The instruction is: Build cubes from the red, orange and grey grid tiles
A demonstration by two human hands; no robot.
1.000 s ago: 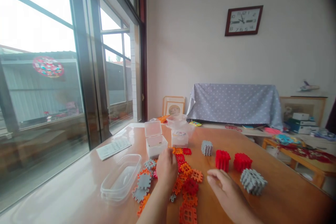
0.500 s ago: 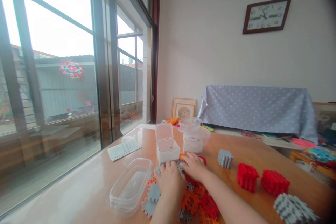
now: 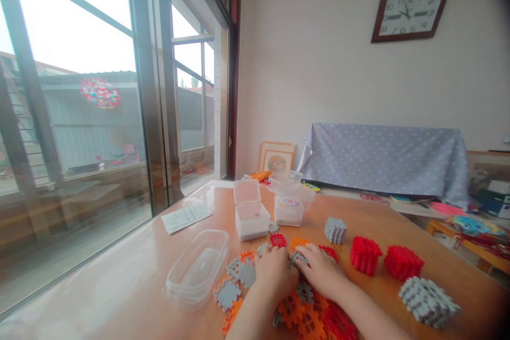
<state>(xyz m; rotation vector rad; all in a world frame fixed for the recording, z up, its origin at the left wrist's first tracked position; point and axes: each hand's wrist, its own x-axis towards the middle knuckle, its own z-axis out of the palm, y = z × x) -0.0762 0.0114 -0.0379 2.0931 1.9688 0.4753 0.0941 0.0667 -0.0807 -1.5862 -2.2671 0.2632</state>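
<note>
A loose heap of toothed plastic building tiles in orange, red and grey lies under both hands. My left hand (image 3: 275,272) is over the heap with its fingers curled down, and whatever they grip is hidden. Just right of it, my right hand (image 3: 319,268) has its fingers bent at a grey toothed tile (image 3: 298,259). Flat grey tiles (image 3: 228,293) and orange tiles (image 3: 311,324) surround my wrists. A red tile (image 3: 278,240) lies just beyond my left fingers, with a small grey tile (image 3: 273,227) behind it.
Stacked tiles stand at right: grey (image 3: 335,230), red (image 3: 365,256), another red (image 3: 404,263) and grey (image 3: 429,302). Clear plastic tub (image 3: 198,265) sits left; an open white box (image 3: 252,226) and a second box (image 3: 288,213) stand behind. A written sheet (image 3: 187,218) lies near the window.
My hands have drawn slightly back and to the right, uncovering the red tile and small grey tile beyond them. The heap is spread differently. The view has shifted a little.
</note>
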